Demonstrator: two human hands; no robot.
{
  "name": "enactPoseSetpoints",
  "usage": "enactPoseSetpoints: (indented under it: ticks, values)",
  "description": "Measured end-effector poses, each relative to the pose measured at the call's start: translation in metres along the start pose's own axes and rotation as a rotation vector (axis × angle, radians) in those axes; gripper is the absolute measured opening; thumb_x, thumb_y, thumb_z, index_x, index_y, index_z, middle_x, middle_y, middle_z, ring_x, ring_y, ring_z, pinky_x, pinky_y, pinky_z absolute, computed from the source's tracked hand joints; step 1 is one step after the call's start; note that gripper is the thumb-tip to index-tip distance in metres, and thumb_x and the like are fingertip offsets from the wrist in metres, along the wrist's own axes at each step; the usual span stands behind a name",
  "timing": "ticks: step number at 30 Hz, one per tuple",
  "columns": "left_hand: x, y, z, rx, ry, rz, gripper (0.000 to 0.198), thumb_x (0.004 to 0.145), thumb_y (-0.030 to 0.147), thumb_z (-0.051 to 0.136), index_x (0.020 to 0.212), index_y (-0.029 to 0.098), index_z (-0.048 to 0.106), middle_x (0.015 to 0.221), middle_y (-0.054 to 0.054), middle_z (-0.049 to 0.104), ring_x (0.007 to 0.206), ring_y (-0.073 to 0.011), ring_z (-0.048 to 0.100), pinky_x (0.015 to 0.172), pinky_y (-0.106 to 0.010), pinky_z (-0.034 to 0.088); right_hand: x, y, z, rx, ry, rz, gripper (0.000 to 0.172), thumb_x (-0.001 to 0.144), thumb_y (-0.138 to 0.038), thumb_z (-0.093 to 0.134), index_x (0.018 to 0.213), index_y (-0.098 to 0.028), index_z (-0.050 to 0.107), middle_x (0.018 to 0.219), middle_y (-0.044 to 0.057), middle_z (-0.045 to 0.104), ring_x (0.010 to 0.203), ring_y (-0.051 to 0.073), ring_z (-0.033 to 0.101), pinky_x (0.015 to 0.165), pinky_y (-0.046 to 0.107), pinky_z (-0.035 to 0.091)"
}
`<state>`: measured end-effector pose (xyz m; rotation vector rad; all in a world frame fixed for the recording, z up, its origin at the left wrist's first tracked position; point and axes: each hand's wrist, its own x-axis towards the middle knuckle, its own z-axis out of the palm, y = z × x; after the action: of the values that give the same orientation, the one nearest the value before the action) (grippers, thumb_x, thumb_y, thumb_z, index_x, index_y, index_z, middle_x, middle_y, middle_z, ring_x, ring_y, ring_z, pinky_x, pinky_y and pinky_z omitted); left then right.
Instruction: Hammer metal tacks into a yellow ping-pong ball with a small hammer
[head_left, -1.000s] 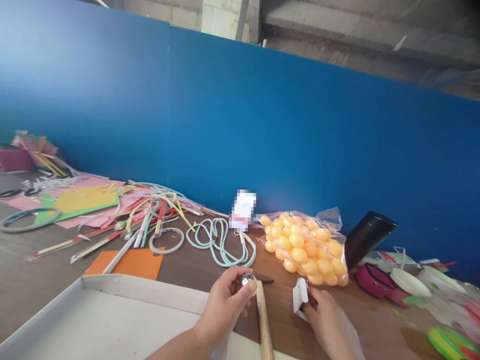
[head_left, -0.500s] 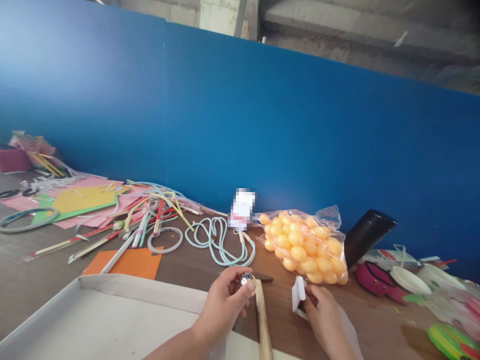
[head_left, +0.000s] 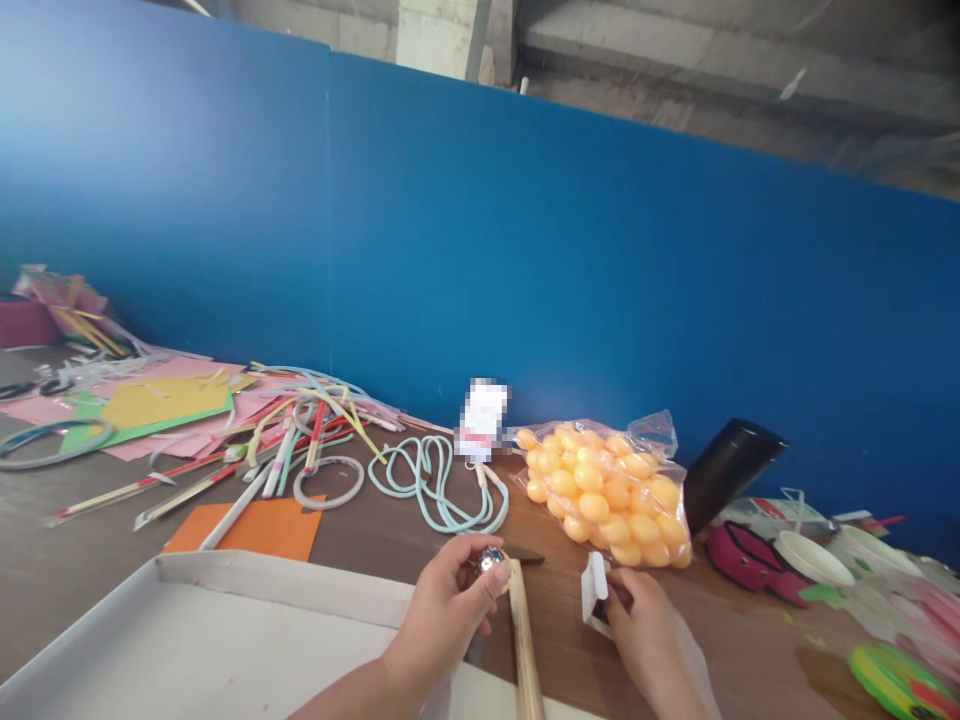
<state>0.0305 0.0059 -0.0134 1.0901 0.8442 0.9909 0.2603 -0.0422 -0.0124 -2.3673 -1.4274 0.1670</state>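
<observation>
My left hand (head_left: 442,620) pinches a shiny silver ball (head_left: 491,560) between thumb and fingers, above the table. A yellowish edge shows at the ball's right side. Just right of that hand a pale wooden stick (head_left: 526,640) runs toward me. Behind the stick's tip lies a dark pointed blade (head_left: 525,555), mostly hidden by the hand. My right hand (head_left: 652,630) is closed on a small white folded piece (head_left: 595,590) with a dark inside. Its exact kind I cannot make out.
A white shallow tray (head_left: 285,570) stands at front left. Beyond are orange paper (head_left: 285,525), straws and sticks (head_left: 277,450), a blue cord (head_left: 450,520) with a card, a bag of orange balls (head_left: 600,490), a black cylinder (head_left: 735,470) and white bowls (head_left: 814,557). A blue partition (head_left: 480,230) rises behind.
The whole view has shifted very slightly. Both hands keep their hold, and nothing on the table has visibly moved.
</observation>
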Motion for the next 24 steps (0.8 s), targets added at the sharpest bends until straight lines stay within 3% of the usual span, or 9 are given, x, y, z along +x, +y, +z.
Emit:
enactPoseSetpoints:
  ticks: [4, 8, 11, 14, 16, 19, 24]
  values:
    - [0.001, 0.001, 0.000, 0.010, 0.016, -0.003, 0.040, 0.070, 0.042, 0.063, 0.100, 0.017, 0.059, 0.066, 0.001, 0.050, 0.056, -0.0117, 0.051, 0.042, -0.020, 0.045, 0.000, 0.002, -0.007, 0.077, 0.106, 0.032, 0.024, 0.083, -0.041, 0.040, 0.083, -0.026, 0.058, 0.090, 0.004, 0.065, 0.082, 0.023, 0.061, 0.066, 0.031, 0.043]
    - [0.002, 0.003, -0.002, -0.008, 0.023, -0.023, 0.043, 0.069, 0.044, 0.063, 0.102, 0.016, 0.059, 0.070, 0.000, 0.053, 0.057, -0.0115, 0.052, 0.043, -0.020, 0.045, -0.008, -0.005, -0.018, 0.439, 0.140, 0.113, 0.027, 0.082, -0.047, 0.045, 0.088, -0.023, 0.055, 0.071, 0.003, 0.066, 0.064, 0.021, 0.062, 0.062, 0.032, 0.046]
    - [0.002, 0.005, -0.004, -0.024, 0.011, -0.022, 0.044, 0.070, 0.045, 0.063, 0.103, 0.016, 0.059, 0.069, 0.000, 0.052, 0.057, -0.0112, 0.052, 0.044, -0.020, 0.045, -0.021, -0.021, -0.018, 0.913, 0.070, 0.030, 0.027, 0.082, -0.047, 0.051, 0.087, -0.020, 0.053, 0.075, 0.002, 0.065, 0.057, 0.015, 0.057, 0.052, 0.027, 0.047]
    - [0.002, 0.008, -0.006, -0.042, -0.019, -0.015, 0.045, 0.071, 0.045, 0.062, 0.105, 0.016, 0.058, 0.070, 0.000, 0.052, 0.058, -0.0112, 0.053, 0.047, -0.021, 0.046, -0.036, -0.042, -0.012, 1.177, -0.089, -0.037, 0.020, 0.082, -0.038, 0.056, 0.084, -0.018, 0.054, 0.065, -0.002, 0.059, 0.051, 0.010, 0.052, 0.048, 0.021, 0.043]
    - [0.002, 0.010, -0.007, -0.078, -0.038, -0.010, 0.047, 0.071, 0.044, 0.063, 0.108, 0.017, 0.058, 0.075, -0.001, 0.053, 0.061, -0.0121, 0.055, 0.049, -0.023, 0.047, -0.044, -0.055, -0.009, 1.278, -0.201, -0.057, 0.016, 0.082, -0.034, 0.058, 0.082, -0.018, 0.055, 0.066, -0.002, 0.059, 0.051, 0.008, 0.051, 0.048, 0.020, 0.043]
    - [0.000, 0.012, -0.008, -0.142, -0.070, 0.003, 0.048, 0.072, 0.043, 0.063, 0.114, 0.020, 0.056, 0.081, -0.003, 0.054, 0.066, -0.0132, 0.056, 0.052, -0.024, 0.049, -0.053, -0.067, -0.005, 1.398, -0.263, -0.047, 0.013, 0.080, -0.029, 0.062, 0.083, -0.017, 0.058, 0.070, -0.002, 0.059, 0.055, 0.008, 0.051, 0.050, 0.020, 0.044]
    - [-0.007, 0.014, -0.007, -0.257, -0.186, -0.006, 0.042, 0.076, 0.037, 0.061, 0.114, 0.020, 0.057, 0.088, -0.006, 0.058, 0.072, -0.0141, 0.058, 0.062, -0.027, 0.050, -0.059, -0.073, -0.001, 1.328, -0.319, -0.083, 0.018, 0.084, -0.031, 0.057, 0.094, -0.017, 0.061, 0.076, 0.001, 0.061, 0.067, 0.013, 0.057, 0.063, 0.028, 0.051]
